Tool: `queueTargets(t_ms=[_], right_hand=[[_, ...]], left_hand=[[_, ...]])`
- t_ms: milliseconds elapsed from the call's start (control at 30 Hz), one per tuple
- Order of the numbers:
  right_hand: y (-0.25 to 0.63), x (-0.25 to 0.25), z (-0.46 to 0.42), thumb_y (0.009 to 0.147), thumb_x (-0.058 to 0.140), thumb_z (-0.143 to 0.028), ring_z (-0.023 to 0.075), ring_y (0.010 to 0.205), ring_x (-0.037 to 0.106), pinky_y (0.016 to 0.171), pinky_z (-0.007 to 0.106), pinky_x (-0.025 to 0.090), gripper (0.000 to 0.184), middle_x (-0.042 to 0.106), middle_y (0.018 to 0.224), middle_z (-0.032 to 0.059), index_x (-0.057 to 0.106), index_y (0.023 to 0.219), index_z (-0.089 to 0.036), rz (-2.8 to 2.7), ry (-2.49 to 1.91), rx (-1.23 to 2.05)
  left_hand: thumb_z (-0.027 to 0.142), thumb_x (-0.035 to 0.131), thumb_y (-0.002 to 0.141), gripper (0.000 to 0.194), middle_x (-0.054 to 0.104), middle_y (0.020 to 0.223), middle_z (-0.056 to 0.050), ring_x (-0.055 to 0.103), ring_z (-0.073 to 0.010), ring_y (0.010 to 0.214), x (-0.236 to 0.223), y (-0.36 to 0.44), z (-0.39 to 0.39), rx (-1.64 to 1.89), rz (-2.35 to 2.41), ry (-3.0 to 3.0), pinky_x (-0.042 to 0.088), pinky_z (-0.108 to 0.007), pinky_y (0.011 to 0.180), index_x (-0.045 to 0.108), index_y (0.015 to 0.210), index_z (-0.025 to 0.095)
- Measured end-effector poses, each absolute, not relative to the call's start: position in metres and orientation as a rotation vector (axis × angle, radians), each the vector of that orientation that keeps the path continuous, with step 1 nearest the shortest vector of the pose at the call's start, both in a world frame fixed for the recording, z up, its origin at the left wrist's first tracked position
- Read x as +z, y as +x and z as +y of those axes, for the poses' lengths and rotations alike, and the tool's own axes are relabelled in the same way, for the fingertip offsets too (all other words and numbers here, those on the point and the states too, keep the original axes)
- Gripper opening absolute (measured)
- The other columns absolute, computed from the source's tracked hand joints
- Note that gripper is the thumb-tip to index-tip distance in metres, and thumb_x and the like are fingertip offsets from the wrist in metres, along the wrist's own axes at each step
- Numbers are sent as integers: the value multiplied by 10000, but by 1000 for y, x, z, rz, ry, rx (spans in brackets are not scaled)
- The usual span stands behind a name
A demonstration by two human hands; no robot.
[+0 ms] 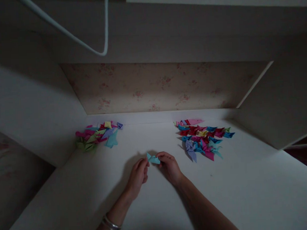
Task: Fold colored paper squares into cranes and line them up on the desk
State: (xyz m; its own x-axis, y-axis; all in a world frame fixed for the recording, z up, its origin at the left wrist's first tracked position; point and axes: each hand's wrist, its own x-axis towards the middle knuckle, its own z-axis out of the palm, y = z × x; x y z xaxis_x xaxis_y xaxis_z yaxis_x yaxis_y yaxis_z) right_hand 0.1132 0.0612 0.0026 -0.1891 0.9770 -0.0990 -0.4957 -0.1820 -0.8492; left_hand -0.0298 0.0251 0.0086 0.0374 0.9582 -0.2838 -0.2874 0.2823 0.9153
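My left hand [138, 176] and my right hand [169, 166] meet near the middle of a white desk [224, 193]. Both pinch a small light blue folded paper piece [153, 159] between their fingertips, just above the desk surface. A metal bracelet [110, 223] circles my left wrist. To the far left lies a loose heap of coloured folded paper pieces [98, 135]. To the right of my hands lies a larger spread of coloured folded paper pieces [204, 136] in pink, red, blue and purple.
The desk sits in a recess with a floral-patterned back wall [157, 90] and pale side panels. A shelf underside runs overhead, with a white cable [98, 49] looping down from it. The light is dim.
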Motion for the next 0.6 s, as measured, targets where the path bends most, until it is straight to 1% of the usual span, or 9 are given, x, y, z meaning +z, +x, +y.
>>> queueTargets(t_ms=[67, 133, 267, 367, 433, 533, 600], right_hand=[[115, 1, 63, 655, 650, -201, 89, 476, 443, 500, 232, 291, 77, 598, 579, -9, 709, 699, -181, -834, -793, 1654], [117, 0, 64, 663, 628, -188, 93, 480, 441, 506, 235, 294, 90, 591, 566, -11, 708, 704, -182, -844, -768, 1671], [119, 1, 64, 658, 611, -178, 92, 471, 432, 488, 239, 284, 93, 600, 593, -8, 700, 683, -174, -860, -768, 1667], [119, 2, 66, 653, 600, -173, 94, 465, 418, 478, 239, 276, 93, 572, 553, -15, 691, 672, -170, -839, -771, 1669], [119, 1, 68, 647, 594, -168, 98, 469, 414, 478, 239, 280, 91, 548, 524, -20, 684, 660, -169, -811, -742, 1681], [118, -1, 71, 641, 597, -158, 98, 488, 422, 486, 236, 293, 83, 551, 538, -17, 680, 645, -165, -789, -698, 1694], [118, -2, 71, 648, 616, -158, 95, 499, 430, 492, 232, 302, 90, 559, 561, -21, 694, 693, -169, -764, -697, 1695]], left_hand=[[487, 549, 806, 320, 257, 527, 109, 155, -31, 402, 9, -28, 25, 1115, 1169, 825, 118, -161, 365, 465, 734, 186], [492, 527, 812, 310, 276, 528, 108, 164, -31, 393, 10, -25, 24, 1101, 1210, 869, 116, -161, 359, 479, 766, 189], [602, 449, 814, 419, 263, 514, 115, 132, -32, 379, 10, -19, 23, 1115, 1237, 872, 101, -168, 350, 489, 787, 186], [638, 440, 799, 457, 239, 503, 121, 113, -32, 376, 7, -19, 23, 1107, 1244, 880, 94, -174, 350, 484, 758, 185], [607, 466, 800, 425, 254, 498, 116, 142, -35, 371, 4, -19, 23, 1099, 1274, 941, 107, -175, 350, 490, 753, 186], [529, 497, 811, 348, 287, 490, 107, 203, -43, 371, 1, -20, 23, 1103, 1350, 1061, 139, -176, 355, 514, 758, 185], [492, 500, 811, 316, 288, 478, 105, 216, -47, 370, 1, -21, 23, 1102, 1383, 1107, 149, -180, 360, 532, 756, 182]])
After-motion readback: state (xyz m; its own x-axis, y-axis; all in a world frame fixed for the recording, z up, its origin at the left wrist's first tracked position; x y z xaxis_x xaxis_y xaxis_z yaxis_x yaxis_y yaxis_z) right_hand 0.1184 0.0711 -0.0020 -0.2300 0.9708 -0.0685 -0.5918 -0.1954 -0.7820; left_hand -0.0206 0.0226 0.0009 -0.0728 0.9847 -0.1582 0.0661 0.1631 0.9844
